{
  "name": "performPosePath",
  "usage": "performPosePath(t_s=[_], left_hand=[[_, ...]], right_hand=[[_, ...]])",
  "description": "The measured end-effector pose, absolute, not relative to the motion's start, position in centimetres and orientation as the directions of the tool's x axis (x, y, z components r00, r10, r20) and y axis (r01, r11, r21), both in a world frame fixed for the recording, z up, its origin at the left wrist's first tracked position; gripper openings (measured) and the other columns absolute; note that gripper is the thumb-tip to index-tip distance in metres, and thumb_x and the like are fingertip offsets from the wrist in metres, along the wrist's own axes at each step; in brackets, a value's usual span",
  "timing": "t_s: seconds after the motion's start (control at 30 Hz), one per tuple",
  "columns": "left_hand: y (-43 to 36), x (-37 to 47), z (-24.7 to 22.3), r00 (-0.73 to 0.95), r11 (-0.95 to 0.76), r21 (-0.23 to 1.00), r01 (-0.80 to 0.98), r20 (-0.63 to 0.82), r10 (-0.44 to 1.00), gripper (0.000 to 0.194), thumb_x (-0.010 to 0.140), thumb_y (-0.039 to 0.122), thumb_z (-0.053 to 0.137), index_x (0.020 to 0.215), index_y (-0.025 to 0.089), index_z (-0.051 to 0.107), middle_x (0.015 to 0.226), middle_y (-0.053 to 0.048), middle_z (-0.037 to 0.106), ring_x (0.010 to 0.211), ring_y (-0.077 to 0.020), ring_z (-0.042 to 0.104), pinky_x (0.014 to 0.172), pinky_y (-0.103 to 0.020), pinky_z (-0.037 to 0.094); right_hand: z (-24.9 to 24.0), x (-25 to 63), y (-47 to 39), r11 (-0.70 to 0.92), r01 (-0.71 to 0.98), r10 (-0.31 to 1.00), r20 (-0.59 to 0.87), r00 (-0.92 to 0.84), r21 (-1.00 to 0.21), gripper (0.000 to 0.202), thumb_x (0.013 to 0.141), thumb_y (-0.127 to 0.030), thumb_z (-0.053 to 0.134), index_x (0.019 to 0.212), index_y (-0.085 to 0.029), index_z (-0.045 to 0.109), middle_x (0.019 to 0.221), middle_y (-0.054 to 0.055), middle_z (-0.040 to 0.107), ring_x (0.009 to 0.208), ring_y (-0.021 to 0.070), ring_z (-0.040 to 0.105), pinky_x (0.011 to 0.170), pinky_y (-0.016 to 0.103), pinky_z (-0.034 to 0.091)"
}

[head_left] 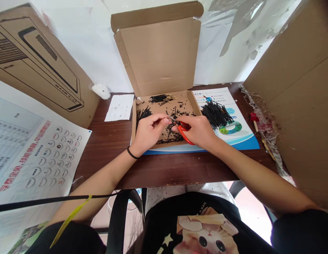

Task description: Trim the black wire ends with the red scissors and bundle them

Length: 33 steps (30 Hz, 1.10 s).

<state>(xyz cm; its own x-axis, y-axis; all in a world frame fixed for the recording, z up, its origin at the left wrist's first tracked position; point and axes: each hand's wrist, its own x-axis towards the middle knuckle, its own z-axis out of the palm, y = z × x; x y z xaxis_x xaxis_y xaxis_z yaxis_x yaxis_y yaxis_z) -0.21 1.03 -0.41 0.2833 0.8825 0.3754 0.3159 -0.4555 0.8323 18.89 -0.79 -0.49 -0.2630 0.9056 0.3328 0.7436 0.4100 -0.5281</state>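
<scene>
My right hand is closed around a pair of scissors with orange-red handles. The blades point left, toward the fingertips of my left hand. Thumb and forefinger of that left hand are pinched together right at the blade tips; whatever sits between them is too small to make out. Both hands are over an open cardboard box. Inside it lie scattered black clippings, a bundle of thin black rods with gold-coloured ends at the back, and more black rods by the left wall.
A large heap of black rods lies on a printed sheet right of the box. A white paper with small black bits is to the left. Big cartons flank the brown table. A red-headed object lies far right.
</scene>
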Motion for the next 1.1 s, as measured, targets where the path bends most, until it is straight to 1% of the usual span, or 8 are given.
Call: performPosePath(t_s=[0.17, 0.3, 0.43, 0.57, 0.7, 0.93, 1.0, 1.1], left_hand=[[1.3, -0.4, -0.8, 0.292, -0.484, 0.799, 0.356, 0.397, 0.87, 0.033, 0.09, 0.049, 0.06, 0.089, 0.019, 0.073, 0.088, -0.006, 0.076, 0.083, -0.0181, 0.068, 0.077, -0.03, 0.052], [1.4, -0.6, -0.9, 0.289, -0.5, 0.768, 0.4, 0.412, 0.864, 0.031, 0.089, 0.048, 0.061, 0.089, 0.02, 0.075, 0.086, -0.005, 0.075, 0.081, -0.0178, 0.066, 0.076, -0.031, 0.05], [1.3, -0.6, -0.6, 0.298, -0.5, 0.76, 0.415, 0.406, 0.864, 0.031, 0.089, 0.049, 0.061, 0.088, 0.022, 0.076, 0.085, -0.005, 0.074, 0.079, -0.0179, 0.064, 0.075, -0.031, 0.05], [1.2, -0.6, -0.5, 0.304, -0.505, 0.753, 0.421, 0.408, 0.861, 0.026, 0.089, 0.044, 0.063, 0.088, 0.023, 0.077, 0.085, -0.004, 0.074, 0.079, -0.0172, 0.064, 0.075, -0.03, 0.05], [1.3, -0.7, -0.5, 0.328, -0.536, 0.721, 0.439, 0.427, 0.843, 0.022, 0.09, 0.039, 0.062, 0.088, 0.024, 0.078, 0.084, -0.004, 0.074, 0.079, -0.0172, 0.064, 0.075, -0.031, 0.05], [1.4, -0.7, -0.7, 0.334, -0.546, 0.703, 0.456, 0.434, 0.837, 0.032, 0.09, 0.048, 0.059, 0.084, 0.022, 0.077, 0.081, -0.004, 0.074, 0.077, -0.0182, 0.063, 0.076, -0.032, 0.05], [1.4, -0.6, -0.8, 0.338, -0.542, 0.709, 0.451, 0.427, 0.839, 0.033, 0.09, 0.049, 0.059, 0.081, 0.022, 0.077, 0.08, -0.003, 0.075, 0.076, -0.0177, 0.064, 0.076, -0.032, 0.05], [1.3, -0.5, -0.8, 0.33, -0.523, 0.732, 0.438, 0.41, 0.85, 0.031, 0.09, 0.048, 0.06, 0.084, 0.023, 0.077, 0.083, -0.003, 0.076, 0.078, -0.0175, 0.065, 0.078, -0.032, 0.05]], right_hand=[[-0.5, 19.0, -0.7, 0.408, 0.753, 0.905, 0.336, -0.26, -0.517, 0.047, 0.088, -0.061, 0.052, 0.089, -0.019, 0.075, 0.061, 0.002, 0.061, 0.056, 0.0131, 0.045, 0.057, 0.025, 0.028], [-0.7, 19.0, -0.7, 0.425, 0.769, 0.895, 0.347, -0.279, -0.478, 0.047, 0.089, -0.059, 0.052, 0.091, -0.019, 0.075, 0.062, 0.002, 0.062, 0.055, 0.0132, 0.046, 0.057, 0.025, 0.029], [-0.9, 19.1, -0.6, 0.448, 0.788, 0.878, 0.374, -0.299, -0.422, 0.044, 0.09, -0.057, 0.052, 0.091, -0.02, 0.075, 0.064, 0.003, 0.065, 0.057, 0.0139, 0.05, 0.058, 0.026, 0.031], [-1.1, 19.3, -0.6, 0.467, 0.807, 0.853, 0.422, -0.305, -0.36, 0.045, 0.091, -0.058, 0.05, 0.092, -0.02, 0.076, 0.066, 0.005, 0.068, 0.059, 0.0155, 0.054, 0.059, 0.026, 0.032], [-1.2, 19.4, -0.5, 0.473, 0.817, 0.843, 0.438, -0.312, -0.329, 0.046, 0.092, -0.057, 0.049, 0.094, -0.021, 0.076, 0.069, 0.006, 0.071, 0.062, 0.0164, 0.058, 0.059, 0.027, 0.032], [-1.6, 19.6, -0.3, 0.464, 0.853, 0.835, 0.438, -0.332, -0.238, 0.038, 0.092, -0.052, 0.054, 0.092, -0.021, 0.075, 0.075, 0.006, 0.074, 0.065, 0.0171, 0.06, 0.058, 0.028, 0.028], [-1.6, 19.6, -0.3, 0.437, 0.865, 0.851, 0.426, -0.308, -0.246, 0.039, 0.092, -0.052, 0.052, 0.09, -0.021, 0.075, 0.073, 0.006, 0.073, 0.063, 0.0166, 0.058, 0.057, 0.027, 0.027], [-1.2, 19.4, -0.5, 0.394, 0.862, 0.883, 0.39, -0.259, -0.32, 0.043, 0.093, -0.055, 0.049, 0.085, -0.02, 0.074, 0.067, 0.005, 0.069, 0.058, 0.015, 0.052, 0.056, 0.027, 0.025]])
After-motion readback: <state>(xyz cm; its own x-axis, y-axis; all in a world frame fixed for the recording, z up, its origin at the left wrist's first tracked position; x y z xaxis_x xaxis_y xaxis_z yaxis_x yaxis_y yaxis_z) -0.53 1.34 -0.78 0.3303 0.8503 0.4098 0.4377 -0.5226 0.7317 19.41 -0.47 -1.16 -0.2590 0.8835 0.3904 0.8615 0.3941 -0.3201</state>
